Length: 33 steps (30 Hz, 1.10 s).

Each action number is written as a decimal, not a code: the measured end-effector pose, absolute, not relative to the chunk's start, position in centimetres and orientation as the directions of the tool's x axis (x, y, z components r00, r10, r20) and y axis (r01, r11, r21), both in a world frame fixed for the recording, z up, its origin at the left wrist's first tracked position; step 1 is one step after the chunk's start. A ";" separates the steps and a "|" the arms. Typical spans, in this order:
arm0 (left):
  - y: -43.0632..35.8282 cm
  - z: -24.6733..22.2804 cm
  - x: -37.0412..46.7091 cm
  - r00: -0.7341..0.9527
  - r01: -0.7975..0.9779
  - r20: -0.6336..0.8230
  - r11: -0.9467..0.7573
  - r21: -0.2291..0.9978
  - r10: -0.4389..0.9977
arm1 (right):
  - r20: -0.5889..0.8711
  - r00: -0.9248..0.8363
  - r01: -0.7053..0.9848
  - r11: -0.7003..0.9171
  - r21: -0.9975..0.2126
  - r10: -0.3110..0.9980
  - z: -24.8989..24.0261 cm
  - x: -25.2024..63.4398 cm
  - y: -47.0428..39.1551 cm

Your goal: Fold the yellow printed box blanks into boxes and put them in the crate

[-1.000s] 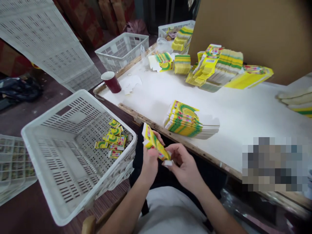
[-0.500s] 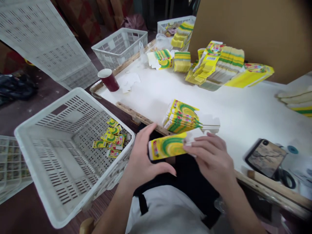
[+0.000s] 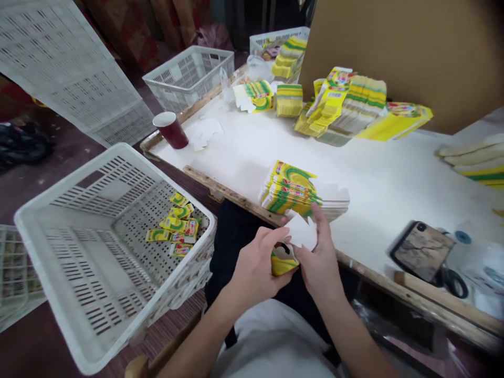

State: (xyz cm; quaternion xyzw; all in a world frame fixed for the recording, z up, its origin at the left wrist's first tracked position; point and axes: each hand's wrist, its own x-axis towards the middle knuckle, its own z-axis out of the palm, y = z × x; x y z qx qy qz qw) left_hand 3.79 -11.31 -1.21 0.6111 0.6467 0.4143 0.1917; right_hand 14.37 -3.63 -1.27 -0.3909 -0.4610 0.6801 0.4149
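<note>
A small yellow and green carton (image 3: 284,264) is held between both hands over my lap, its white flaps raised and its end open. My left hand (image 3: 258,262) wraps round the carton's lower part from the left. With thumb and fingers, my right hand (image 3: 321,252) pinches the white flaps on the right. Just beyond them, a stack of flat yellow cartons (image 3: 291,189) lies at the edge of the white table (image 3: 378,194). Several small yellow cartons (image 3: 177,226) lie inside the white crate (image 3: 114,294) at the left.
More carton stacks (image 3: 354,105) stand at the table's back against a brown board (image 3: 394,52). A maroon cup (image 3: 173,131) is at the left corner. A phone (image 3: 423,251) and a tape roll (image 3: 459,285) lie at the right. Another white crate (image 3: 189,79) stands behind the cup.
The carton has turned from lying lengthwise to showing its open end and flaps. My left hand has closed round it, and my right hand has moved left, nearer the left hand.
</note>
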 end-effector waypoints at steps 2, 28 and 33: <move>-11.3 -1.5 4.0 -0.214 0.652 0.272 -0.070 0.755 0.938 | -0.151 -0.258 -0.240 -0.215 -0.947 0.954 -1.2 14.0 -4.0; -10.4 -2.5 3.6 -0.198 0.586 0.066 0.064 0.808 0.978 | 0.205 -0.787 0.109 0.457 -0.883 0.582 -1.9 15.5 -4.1; -10.5 -2.1 2.7 -0.332 0.697 0.115 0.162 0.699 0.936 | 0.254 -0.627 0.208 0.472 -0.856 0.736 -2.6 15.8 -3.2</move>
